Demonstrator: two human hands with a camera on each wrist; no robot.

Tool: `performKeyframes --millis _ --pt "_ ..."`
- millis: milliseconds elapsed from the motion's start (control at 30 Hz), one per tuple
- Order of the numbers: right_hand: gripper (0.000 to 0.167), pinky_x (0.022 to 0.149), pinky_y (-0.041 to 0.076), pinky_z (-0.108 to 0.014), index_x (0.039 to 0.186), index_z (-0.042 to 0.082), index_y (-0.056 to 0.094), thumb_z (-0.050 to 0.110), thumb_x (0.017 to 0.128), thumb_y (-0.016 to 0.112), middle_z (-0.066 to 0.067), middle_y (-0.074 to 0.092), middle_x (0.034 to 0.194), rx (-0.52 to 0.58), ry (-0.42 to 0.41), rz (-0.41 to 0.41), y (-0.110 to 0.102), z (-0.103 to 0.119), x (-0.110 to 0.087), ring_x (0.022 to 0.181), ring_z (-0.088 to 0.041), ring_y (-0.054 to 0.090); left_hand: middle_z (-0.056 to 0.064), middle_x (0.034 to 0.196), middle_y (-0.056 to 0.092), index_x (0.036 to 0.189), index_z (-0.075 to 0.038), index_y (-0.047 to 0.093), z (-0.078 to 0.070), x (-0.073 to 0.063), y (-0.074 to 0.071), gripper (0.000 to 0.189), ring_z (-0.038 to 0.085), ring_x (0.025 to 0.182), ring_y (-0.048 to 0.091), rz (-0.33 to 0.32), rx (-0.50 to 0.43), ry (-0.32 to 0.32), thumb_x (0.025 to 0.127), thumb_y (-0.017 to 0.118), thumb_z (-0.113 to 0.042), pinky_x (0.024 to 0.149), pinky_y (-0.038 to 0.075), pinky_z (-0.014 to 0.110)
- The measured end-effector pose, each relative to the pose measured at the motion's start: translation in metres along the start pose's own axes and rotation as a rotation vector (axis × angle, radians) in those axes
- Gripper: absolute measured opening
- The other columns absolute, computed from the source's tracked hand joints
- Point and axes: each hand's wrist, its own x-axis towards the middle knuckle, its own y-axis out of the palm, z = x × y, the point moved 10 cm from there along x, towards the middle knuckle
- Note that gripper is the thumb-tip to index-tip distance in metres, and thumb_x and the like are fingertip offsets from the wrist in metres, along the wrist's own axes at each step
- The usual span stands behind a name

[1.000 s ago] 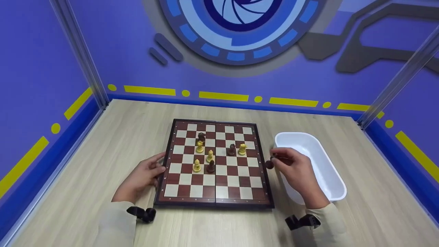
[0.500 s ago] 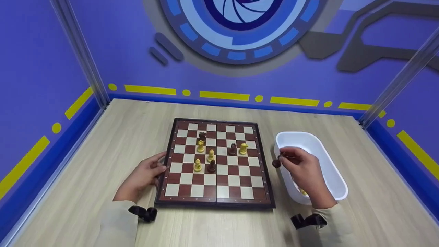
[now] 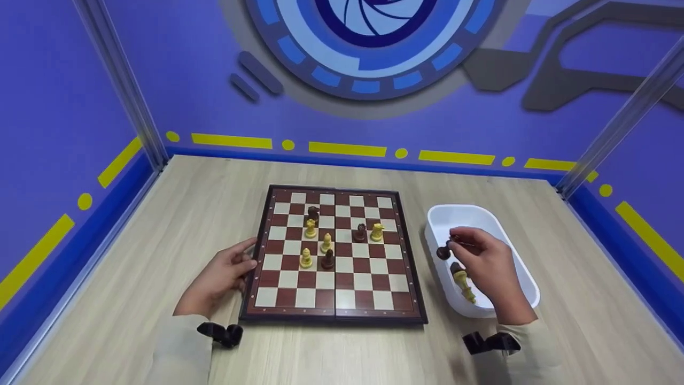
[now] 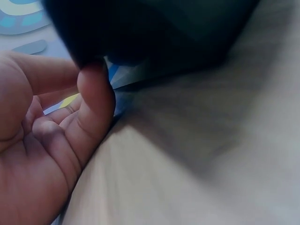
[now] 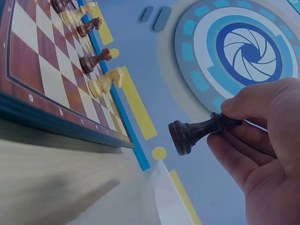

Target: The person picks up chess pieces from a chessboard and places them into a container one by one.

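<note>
My right hand (image 3: 483,264) pinches a dark brown chess piece (image 5: 197,132) by its upper end, above the white plastic tray (image 3: 435,219). Its base points left; its top is hidden by the fingers, so I cannot tell which piece it is. At the left edge of the folding chessboard (image 3: 352,299), my left hand (image 3: 227,272) holds the rim between thumb and fingers. Several pieces stand upright on the board, among them a yellow knight (image 3: 377,232), a dark rook (image 3: 360,232), a yellow queen (image 3: 311,229) and a yellow bishop (image 3: 305,258).
Inside the tray lie a yellow piece (image 3: 464,286) and a dark piece (image 3: 456,268), partly behind my right hand. A wooden tabletop (image 3: 214,182) surrounds the board, with blue panels (image 3: 176,80) at the back and sides.
My right hand has moved right with the dark chess piece, from beside the board's right edge to over the tray. Pieces in the tray have come into sight. The left hand stays put.
</note>
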Motion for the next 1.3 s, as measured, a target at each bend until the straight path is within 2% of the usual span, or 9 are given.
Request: performKeyframes --millis 233,467,667,1033,1300 --pt "0.024 0.077 0.050 -0.005 0.112 0.003 0.068 0.012 0.090 0.068 -0.011 0.069 0.107 -0.043 -0.005 -0.008 -0.010 -0.007 0.001 0.090 0.010 0.061 0.000 0.088 0.050 0.152 -0.006 0.028 0.001 0.000 -0.001 0.060 0.006 0.059 0.051 -0.002 -0.007 0.006 0.097 0.052 0.000 0.047 0.049 0.021" --pt "0.026 0.078 0.048 -0.002 0.115 0.006 0.068 0.017 0.092 0.067 -0.009 0.068 0.111 -0.097 0.041 -0.007 -0.019 -0.018 -0.002 0.090 0.011 0.059 0.001 0.089 0.051 0.153 -0.007 0.029 0.003 0.001 -0.002 0.060 0.008 0.061 0.054 -0.006 -0.006 -0.003 0.097 0.051 0.000 0.048 0.051 0.023" --pt "0.026 0.077 0.049 -0.003 0.113 0.006 0.069 0.017 0.090 0.069 -0.011 0.070 0.108 -0.091 0.052 -0.023 -0.025 -0.023 -0.003 0.089 0.010 0.061 0.000 0.090 0.048 0.152 -0.008 0.030 0.005 0.000 -0.003 0.059 0.007 0.059 0.049 -0.018 -0.007 -0.018 0.098 0.051 -0.001 0.047 0.048 0.022" --pt "0.032 0.077 0.047 -0.002 0.118 0.006 0.066 0.022 0.091 0.068 -0.011 0.068 0.111 -0.143 0.117 0.026 -0.029 -0.041 -0.006 0.089 0.009 0.059 0.001 0.091 0.048 0.153 -0.009 0.029 0.006 0.001 0.000 0.060 0.007 0.058 0.051 -0.009 -0.028 -0.027 0.098 0.052 -0.001 0.048 0.050 0.023" --pt "0.031 0.074 0.048 -0.003 0.117 0.007 0.067 0.023 0.090 0.069 -0.010 0.069 0.110 -0.182 0.132 0.030 -0.033 -0.053 -0.007 0.086 0.008 0.061 0.002 0.090 0.052 0.153 -0.009 0.028 0.005 0.001 0.001 0.061 0.007 0.057 0.052 0.001 -0.028 -0.025 0.098 0.052 -0.002 0.048 0.050 0.023"
